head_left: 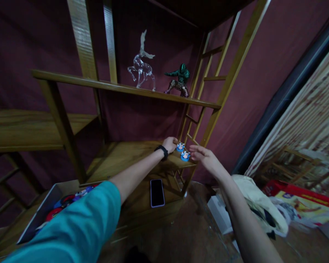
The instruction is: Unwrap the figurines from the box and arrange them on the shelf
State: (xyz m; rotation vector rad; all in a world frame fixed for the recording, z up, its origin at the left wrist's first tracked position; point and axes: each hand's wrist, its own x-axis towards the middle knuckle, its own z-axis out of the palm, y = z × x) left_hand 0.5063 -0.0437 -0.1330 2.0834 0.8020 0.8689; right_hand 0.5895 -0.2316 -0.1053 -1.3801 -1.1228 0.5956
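Two small blue figures with round blue bases stand close together at the right end of the wooden shelf: a rear figure [180,147] and a front figure [185,156]. My left hand [170,144], with a black band on its wrist, is right beside the rear figure. Its fingers point away from me and are mostly hidden, so I cannot tell whether they grip it. On the other side, my right hand [204,155] has its fingers stretched out, their tips near the front figure, holding nothing.
Below lies a phone [157,193] on a lower board. An open box [55,190] of colourful items sits at left. Overhead, a shelf [120,87] bears a clear deer figurine [142,67] and a dark green crouching figure [182,78]. Bags [246,182] and a white box [220,215] lie at right.
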